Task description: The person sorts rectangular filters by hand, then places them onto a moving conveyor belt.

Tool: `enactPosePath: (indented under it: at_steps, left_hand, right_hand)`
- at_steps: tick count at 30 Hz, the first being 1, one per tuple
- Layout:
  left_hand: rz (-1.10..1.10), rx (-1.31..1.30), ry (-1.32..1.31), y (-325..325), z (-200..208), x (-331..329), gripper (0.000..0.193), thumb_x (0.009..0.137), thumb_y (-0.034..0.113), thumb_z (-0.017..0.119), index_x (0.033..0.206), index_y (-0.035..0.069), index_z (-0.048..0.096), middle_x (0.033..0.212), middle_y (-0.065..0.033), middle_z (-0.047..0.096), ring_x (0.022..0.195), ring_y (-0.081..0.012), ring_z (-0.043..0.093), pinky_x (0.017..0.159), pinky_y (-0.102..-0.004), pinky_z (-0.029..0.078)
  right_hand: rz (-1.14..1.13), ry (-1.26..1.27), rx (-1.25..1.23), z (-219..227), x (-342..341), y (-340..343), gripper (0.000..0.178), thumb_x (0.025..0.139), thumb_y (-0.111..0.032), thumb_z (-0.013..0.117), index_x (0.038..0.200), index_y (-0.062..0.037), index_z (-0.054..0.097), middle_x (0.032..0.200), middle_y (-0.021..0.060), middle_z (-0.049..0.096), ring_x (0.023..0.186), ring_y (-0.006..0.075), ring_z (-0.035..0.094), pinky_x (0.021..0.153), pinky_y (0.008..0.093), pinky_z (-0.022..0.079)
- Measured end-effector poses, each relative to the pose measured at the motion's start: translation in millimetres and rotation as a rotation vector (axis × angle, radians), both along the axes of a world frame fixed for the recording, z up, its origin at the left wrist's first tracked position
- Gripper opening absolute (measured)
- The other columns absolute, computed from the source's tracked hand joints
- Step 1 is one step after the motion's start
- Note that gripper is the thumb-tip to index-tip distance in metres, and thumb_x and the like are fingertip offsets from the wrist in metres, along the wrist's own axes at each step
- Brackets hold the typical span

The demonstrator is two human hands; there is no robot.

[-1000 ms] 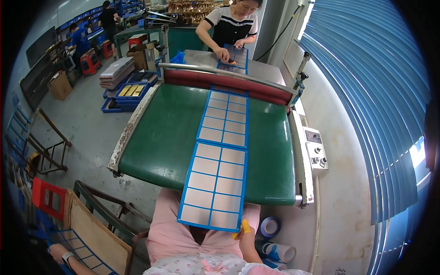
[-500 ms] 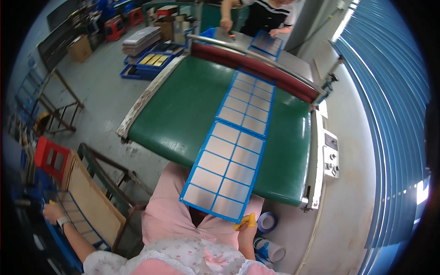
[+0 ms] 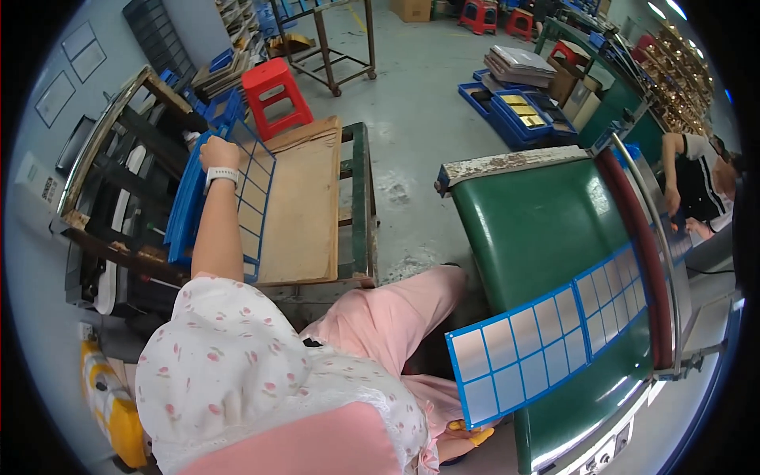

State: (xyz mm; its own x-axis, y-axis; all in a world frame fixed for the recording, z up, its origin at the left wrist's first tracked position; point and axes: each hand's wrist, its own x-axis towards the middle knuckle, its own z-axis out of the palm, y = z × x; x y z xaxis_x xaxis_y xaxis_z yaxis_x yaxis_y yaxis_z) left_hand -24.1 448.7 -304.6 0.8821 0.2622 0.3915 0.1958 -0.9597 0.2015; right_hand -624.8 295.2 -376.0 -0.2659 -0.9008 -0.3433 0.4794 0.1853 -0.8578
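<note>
My left arm reaches out to a stack of blue frames point(image 3: 187, 207) at the left. There my left hand point(image 3: 218, 153), a pale band at its wrist, is closed at the upper edge of a blue gridded panel point(image 3: 253, 194); its fingertips are hidden. This panel leans by a brown board. Low in the view, my right hand point(image 3: 457, 445) wears yellow finger covers. Its fingers look apart, beside the near corner of a second blue gridded panel point(image 3: 507, 360) with pale cells. That panel overhangs the green belt point(image 3: 538, 229) and meets another gridded panel point(image 3: 611, 294) end to end.
A red roller point(image 3: 633, 214) and metal bar cross the belt's far end, where another person point(image 3: 697, 186) works. The brown board point(image 3: 305, 214) rests on a green stand. Behind it are a red stool point(image 3: 273, 95) and a wheeled metal rack. Blue trays point(image 3: 511, 119) stand on the floor.
My view has swung left, bringing the frame stack nearer the middle. My left hand stays at the stack's panel, and my right hand stays by the belt panel's near corner.
</note>
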Motion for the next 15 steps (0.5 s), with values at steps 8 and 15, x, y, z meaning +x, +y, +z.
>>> enactPosePath:
  at_steps: [8,15]
  left_hand:
    - [-0.43,0.107,0.375,11.1,18.9,-41.0,0.03,0.068,0.028,0.054,0.076,-0.001,0.057,0.078,-0.022,0.053,0.077,-0.0344,0.051,0.066,-0.0389,0.04]
    - [-0.49,0.243,0.224,37.3,29.4,-56.2,0.03,0.075,0.019,0.043,0.094,-0.003,0.05,0.093,-0.0202,0.05,0.087,-0.0337,0.047,0.074,-0.0367,0.038]
  right_hand:
    - [-0.135,0.036,0.113,20.6,4.9,-4.7,0.031,0.078,-0.039,0.04,0.093,-0.0124,0.046,0.068,-0.0036,0.048,0.051,0.0069,0.041,0.041,0.0165,0.028]
    - [-0.044,0.113,0.079,7.1,-8.4,-5.2,0.039,0.079,-0.038,0.038,0.064,-0.0039,0.048,0.05,0.0049,0.047,0.038,0.0132,0.044,0.033,0.0206,0.031]
